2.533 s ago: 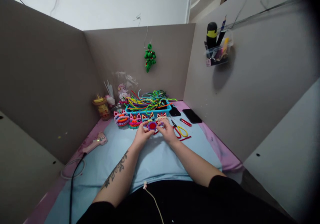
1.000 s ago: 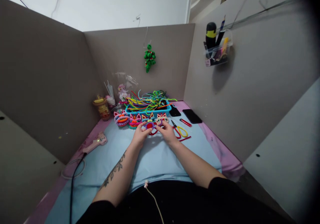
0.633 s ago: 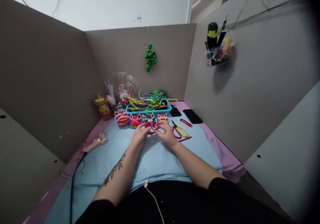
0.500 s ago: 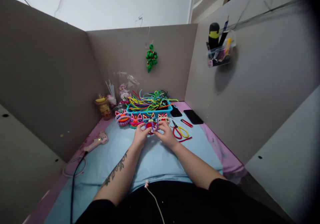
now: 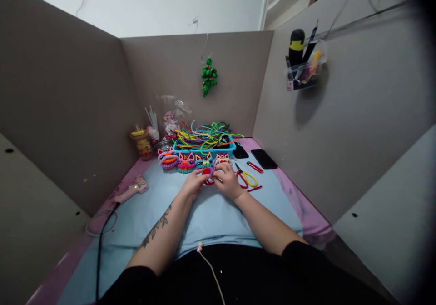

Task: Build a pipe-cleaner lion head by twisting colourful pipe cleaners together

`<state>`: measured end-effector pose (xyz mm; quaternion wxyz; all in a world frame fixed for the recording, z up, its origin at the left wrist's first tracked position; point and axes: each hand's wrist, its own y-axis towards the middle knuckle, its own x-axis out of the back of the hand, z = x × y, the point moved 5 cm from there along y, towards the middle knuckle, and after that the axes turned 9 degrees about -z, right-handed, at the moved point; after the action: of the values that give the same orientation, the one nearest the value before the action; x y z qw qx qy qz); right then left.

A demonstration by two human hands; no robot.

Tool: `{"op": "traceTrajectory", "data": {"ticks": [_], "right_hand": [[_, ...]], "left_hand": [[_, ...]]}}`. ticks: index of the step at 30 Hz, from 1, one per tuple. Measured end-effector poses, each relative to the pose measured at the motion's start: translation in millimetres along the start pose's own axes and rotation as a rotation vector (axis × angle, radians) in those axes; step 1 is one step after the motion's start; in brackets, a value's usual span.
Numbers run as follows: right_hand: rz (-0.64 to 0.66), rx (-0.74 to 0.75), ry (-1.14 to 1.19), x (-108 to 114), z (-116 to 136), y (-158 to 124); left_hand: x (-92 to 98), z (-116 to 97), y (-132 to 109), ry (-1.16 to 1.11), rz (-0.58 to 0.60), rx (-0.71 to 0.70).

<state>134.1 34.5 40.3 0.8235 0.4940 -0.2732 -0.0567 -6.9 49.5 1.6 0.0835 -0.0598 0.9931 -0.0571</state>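
Above the blue cloth, my left hand [image 5: 193,183] pinches a red pipe-cleaner piece [image 5: 206,172] between thumb and fingers. A purple pipe cleaner [image 5: 213,167] stands up against the red piece, and my right hand [image 5: 227,180] has its fingers closed on it. Both hands almost meet, so part of the work is hidden behind fingers. Just behind them sits a row of fuzzy animal-head figures, among them a pink and purple one [image 5: 167,158] and an orange and red one [image 5: 185,163].
A blue basket [image 5: 204,152] of pipe cleaners stands at the back. Scissors [image 5: 251,180], a red cutter [image 5: 255,167] and a dark phone [image 5: 264,159] lie to the right. On the left are a pink glue gun [image 5: 134,190] and a jar [image 5: 141,144]. Grey panels enclose three sides.
The purple strip, earlier curved around the red part, now stands more upright. My right-hand fingers have curled in closer to my left hand. The camera view has shifted slightly.
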Motion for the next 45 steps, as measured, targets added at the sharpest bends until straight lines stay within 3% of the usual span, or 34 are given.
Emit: {"op": "traceTrajectory", "data": {"ticks": [3,7,11,13,15,23,39,45], "right_hand": [[-0.076,-0.075,0.016,0.5,-0.3,0.6],[-0.155,-0.268,0.058,-4.1,-10.1,-2.2],[-0.191,-0.52,0.166,-18.1,-27.5,-11.9],[-0.193,-0.645,0.232,-24.5,-36.0,-17.0],[-0.192,-0.698,0.287,-26.4,-40.6,-18.6],[-0.135,-0.617,0.34,-13.1,-40.7,-9.2],[-0.117,-0.601,0.312,-21.2,-43.1,-12.8],[-0.118,-0.712,0.42,-27.9,-53.5,-17.3]], "left_hand": [[-0.5,-1.9,1.3,-0.019,-0.051,-0.067],[-5.2,-12.4,-5.5,-0.046,-0.051,-0.272],[-5.4,-22.0,-18.6,0.137,-0.117,-0.515],[-3.5,-22.4,-20.5,0.183,-0.161,-0.554],[-2.3,-20.1,-17.0,0.166,-0.166,-0.524],[-2.4,-6.1,1.4,-0.015,-0.065,-0.169],[-10.0,-5.0,-5.2,0.034,0.065,-0.156],[-1.8,-10.8,-3.8,-0.005,-0.024,-0.139]]}}
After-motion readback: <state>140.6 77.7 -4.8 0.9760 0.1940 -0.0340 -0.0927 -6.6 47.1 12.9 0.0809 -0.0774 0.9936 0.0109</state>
